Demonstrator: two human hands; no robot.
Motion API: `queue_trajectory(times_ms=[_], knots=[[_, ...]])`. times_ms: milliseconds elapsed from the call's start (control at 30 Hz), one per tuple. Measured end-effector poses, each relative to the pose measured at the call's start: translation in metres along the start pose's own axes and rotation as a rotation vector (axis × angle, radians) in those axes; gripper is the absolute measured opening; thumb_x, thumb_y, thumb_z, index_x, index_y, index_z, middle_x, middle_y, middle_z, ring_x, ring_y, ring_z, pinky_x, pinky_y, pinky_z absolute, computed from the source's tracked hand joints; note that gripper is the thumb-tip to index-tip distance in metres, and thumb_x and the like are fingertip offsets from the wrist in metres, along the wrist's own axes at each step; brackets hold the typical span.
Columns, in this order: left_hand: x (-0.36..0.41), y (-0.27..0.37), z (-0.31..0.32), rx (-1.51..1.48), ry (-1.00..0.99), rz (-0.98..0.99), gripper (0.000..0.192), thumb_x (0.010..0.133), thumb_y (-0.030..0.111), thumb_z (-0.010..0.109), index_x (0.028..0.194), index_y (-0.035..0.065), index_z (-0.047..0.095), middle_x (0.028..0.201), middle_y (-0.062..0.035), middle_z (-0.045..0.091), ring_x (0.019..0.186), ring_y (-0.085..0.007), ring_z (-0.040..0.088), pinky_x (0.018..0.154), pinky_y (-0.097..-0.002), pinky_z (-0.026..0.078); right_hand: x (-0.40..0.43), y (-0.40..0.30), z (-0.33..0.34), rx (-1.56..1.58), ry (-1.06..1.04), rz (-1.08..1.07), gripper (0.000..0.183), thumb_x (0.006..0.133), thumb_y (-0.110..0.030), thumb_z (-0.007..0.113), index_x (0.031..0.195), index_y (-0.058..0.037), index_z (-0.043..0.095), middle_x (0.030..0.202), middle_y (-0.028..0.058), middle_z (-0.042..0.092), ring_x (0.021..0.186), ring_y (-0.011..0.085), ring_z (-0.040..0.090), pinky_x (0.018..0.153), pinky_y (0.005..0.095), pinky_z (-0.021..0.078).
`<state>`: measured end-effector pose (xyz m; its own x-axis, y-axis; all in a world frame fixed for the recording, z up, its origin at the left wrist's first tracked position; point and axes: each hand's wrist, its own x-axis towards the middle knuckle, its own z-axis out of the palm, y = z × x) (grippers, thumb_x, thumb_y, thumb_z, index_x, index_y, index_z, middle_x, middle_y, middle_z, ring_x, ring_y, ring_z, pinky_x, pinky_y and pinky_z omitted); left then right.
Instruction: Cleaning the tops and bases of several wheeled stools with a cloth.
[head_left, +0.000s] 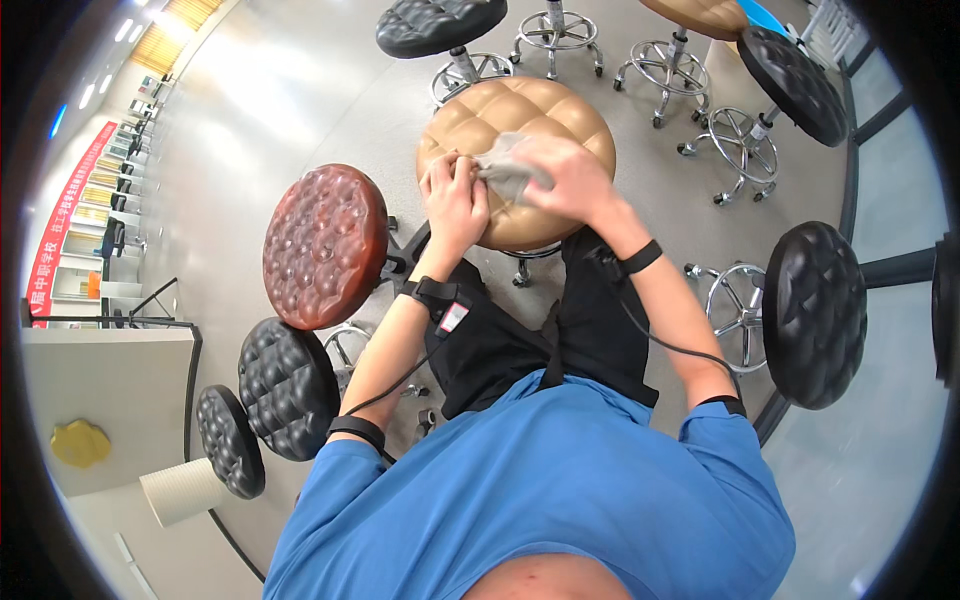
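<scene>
A round tan stool seat (517, 112) with a tufted, leather-like cover stands before me, between my knees. Over it, my right hand (566, 176) grips a crumpled grey cloth (506, 169), slightly blurred. The cloth narrows towards my left hand (456, 196), whose curled fingers pinch its left end above the seat's left side. Part of the cloth is hidden behind the right fingers.
A red-brown tufted stool (326, 247) is close on my left, with black stools (289, 386) behind it. Another black stool (815, 315) stands at my right by glass panels (900, 180). Several wheeled stools, one with a chrome base (667, 67), are farther ahead.
</scene>
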<state>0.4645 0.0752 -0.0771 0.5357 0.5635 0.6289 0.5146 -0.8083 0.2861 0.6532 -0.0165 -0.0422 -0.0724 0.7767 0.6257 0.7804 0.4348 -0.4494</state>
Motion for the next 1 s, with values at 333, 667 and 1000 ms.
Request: queue_trajectory(times_ms=[333,667,1000], knots=[[-0.003,0.029,0.012,0.135,0.139,-0.179,0.021,0.076,0.010,0.055,0.096,0.0043,0.059,0.106,-0.0168,0.056,0.113,-0.0315,0.049,0.101,-0.0436,0.030,-0.021,0.084,0.002,-0.006,0.362,0.714,0.047,0.082,-0.030,0.056,0.119,-0.0016,0.059,0.115,0.0241,0.061,0.108,0.0375,0.058,0.091,0.0411,0.0461],[-0.007,0.065,0.019,0.278,0.191,-0.305,0.020,0.079,0.016,0.058,0.095,0.0051,0.056,0.108,-0.0167,0.054,0.108,-0.0315,0.048,0.099,-0.0467,0.029,-0.025,-0.012,0.043,-0.599,0.400,0.787,0.064,0.082,-0.038,0.060,0.126,0.0064,0.044,0.123,0.0368,0.046,0.110,0.0482,0.052,0.091,0.0510,0.0462],[0.017,-0.021,-0.027,-0.041,-0.150,-0.007,0.029,0.083,0.028,0.060,0.105,0.0104,0.060,0.110,-0.0136,0.054,0.108,-0.0311,0.051,0.094,-0.0426,0.035,-0.017,0.086,-0.008,-0.064,0.145,0.653,0.072,0.079,-0.049,0.064,0.131,-0.0023,0.048,0.126,0.0272,0.053,0.117,0.0386,0.052,0.099,0.0411,0.0412]])
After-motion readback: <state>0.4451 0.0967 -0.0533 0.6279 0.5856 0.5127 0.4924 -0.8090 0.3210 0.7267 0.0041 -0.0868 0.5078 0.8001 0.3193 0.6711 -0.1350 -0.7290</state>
